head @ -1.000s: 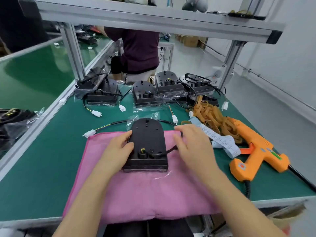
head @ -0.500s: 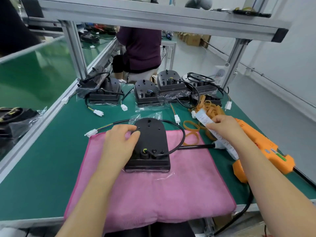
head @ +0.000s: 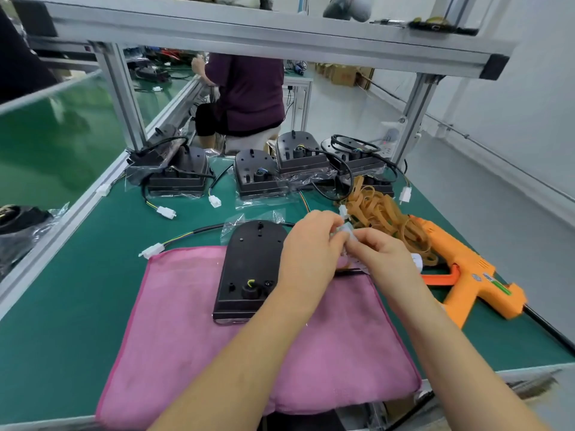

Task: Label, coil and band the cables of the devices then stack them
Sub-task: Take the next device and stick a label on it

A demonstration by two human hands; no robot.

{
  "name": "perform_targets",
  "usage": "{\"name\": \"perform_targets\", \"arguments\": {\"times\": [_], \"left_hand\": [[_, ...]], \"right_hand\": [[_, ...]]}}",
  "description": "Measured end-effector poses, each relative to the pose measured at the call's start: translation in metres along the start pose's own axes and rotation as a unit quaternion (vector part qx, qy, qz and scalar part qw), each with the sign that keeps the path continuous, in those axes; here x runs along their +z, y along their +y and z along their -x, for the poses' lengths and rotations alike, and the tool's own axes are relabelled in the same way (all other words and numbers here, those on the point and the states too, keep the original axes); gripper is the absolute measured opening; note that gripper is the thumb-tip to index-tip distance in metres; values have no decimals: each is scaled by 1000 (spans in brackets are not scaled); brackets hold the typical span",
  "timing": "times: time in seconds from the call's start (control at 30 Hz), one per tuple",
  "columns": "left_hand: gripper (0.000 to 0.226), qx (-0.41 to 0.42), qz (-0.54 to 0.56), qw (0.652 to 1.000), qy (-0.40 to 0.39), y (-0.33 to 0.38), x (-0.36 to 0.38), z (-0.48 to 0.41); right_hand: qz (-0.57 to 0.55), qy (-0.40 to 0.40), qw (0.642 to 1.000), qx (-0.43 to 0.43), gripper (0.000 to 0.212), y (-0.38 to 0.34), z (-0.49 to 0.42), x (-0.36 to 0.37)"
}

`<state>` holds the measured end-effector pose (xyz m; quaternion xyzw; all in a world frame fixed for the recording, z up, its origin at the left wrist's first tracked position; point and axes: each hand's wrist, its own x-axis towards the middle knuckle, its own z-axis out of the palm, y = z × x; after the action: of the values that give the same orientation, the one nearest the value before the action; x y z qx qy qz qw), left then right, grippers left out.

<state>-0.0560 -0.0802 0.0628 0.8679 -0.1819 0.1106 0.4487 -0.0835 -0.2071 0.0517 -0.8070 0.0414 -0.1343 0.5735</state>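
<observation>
Head cam: my left hand (head: 311,247) and right hand (head: 384,259) are up together just right of the black device (head: 250,269). Both are pinching a white label strip (head: 349,234) in the fingertips. It's blurry there, so I only think it's the sticker strip. The device lies flat on the pink cloth (head: 217,353), and its cable (head: 202,230) runs left to a white connector (head: 151,251) on the green table (head: 77,290). Rubber bands (head: 379,209) and an orange glue gun (head: 466,275) sit off to the right.

A green-topped workbench (head: 62,353) with aluminium frame (head: 280,38) stands beside a white wall (head: 529,104).
</observation>
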Motion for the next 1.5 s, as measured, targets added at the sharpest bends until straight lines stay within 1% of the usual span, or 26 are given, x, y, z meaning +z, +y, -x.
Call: {"name": "perform_targets", "arguments": {"times": [0.07, 0.2, 0.33, 0.43, 0.63, 0.73, 0.83, 0.93, 1.0, 1.03, 1.07, 1.1, 1.13, 1.17, 1.2, 1.27, 1.3, 1.33, 1.37, 1.4, 1.43, 1.47, 1.5], "left_hand": [[12, 1, -16, 1000, 0, -1, 2, -2], [12, 6, -10, 1000, -15, -4, 1, -4], [18, 50, -69, 996, -31, -5, -1, -5], [23, 78, -108, 990, -45, -8, -2, -5], [25, 89, -125, 987, -46, -8, -2, -3], [23, 82, -123, 989, -30, -8, -2, -3], [20, 71, -95, 993, 7, -8, -4, -3], [16, 56, -59, 995, 61, -9, -13, -5], [14, 49, -30, 995, 86, -13, -23, -9], [14, 46, -24, 994, 94, -15, -28, -11], [13, 45, -26, 993, 102, -18, -33, -13], [13, 47, -30, 992, 110, -21, -38, -15], [14, 53, -35, 991, 118, -24, -43, -16], [14, 60, -42, 989, 124, -27, -47, -16], [15, 68, -54, 988, 129, -30, -51, -16], [20, 86, -83, 983, 138, -37, -57, -15], [24, 98, -94, 980, 142, -41, -60, -15], [27, 116, -104, 977, 148, -44, -62, -14], [29, 139, -114, 971, 157, -47, -64, -14], [29, 168, -129, 963, 168, -50, -65, -13], [27, 202, -149, 951, 179, -53, -66, -12], [26, 239, -172, 937, 186, -55, -67, -12], [24, 277, -195, 922, 190, -58, -67, -11]], "right_hand": [[10, -9, 1000, -10, 12, 2, 1, -2], [28, -20, 999, -16, 20, 5, 3, -4], [69, -30, 997, -30, 27, 5, 4, -6], [85, -29, 996, -25, 32, 4, 5, -7], [92, -21, 996, -5, 23, 1, 8, -6], [103, -20, 994, -10, 16, 0, 9, -7], [107, -12, 994, -16, 17, 0, 10, -7], [107, 27, 994, -2, 19, 7, 6, -8], [129, 59, 990, 13, 14, 13, -2, -10], [159, 76, 984, 18, 8, 16, -8, -10], [210, 98, 973, 19, 7, 19, -14, -11], [284, 124, 951, 12, 16, 23, -20, -12], [362, 146, 920, -3, 22, 26, -25, -13], [427, 166, 888, -32, 23, 27, -28, -11], [470, 181, 861, -74, 19, 27, -31, -8], [488, 200, 828, -188, 10, 23, -31, 0], [477, 198, 823, -237, 11, 19, -30, 5], [455, 181, 829, -270, 12, 14, -27, 11], [415, 146, 855, -275, 15, 8, -23, 19], [350, 92, 900, -243, 18, 0, -19, 25], [254, 28, 952, -171, 17, -9, -14, 32], [134, -39, 987, -78, 12, -19, -9, 38], [18, -91, 996, 10, 10, -27, -6, 45]]}}
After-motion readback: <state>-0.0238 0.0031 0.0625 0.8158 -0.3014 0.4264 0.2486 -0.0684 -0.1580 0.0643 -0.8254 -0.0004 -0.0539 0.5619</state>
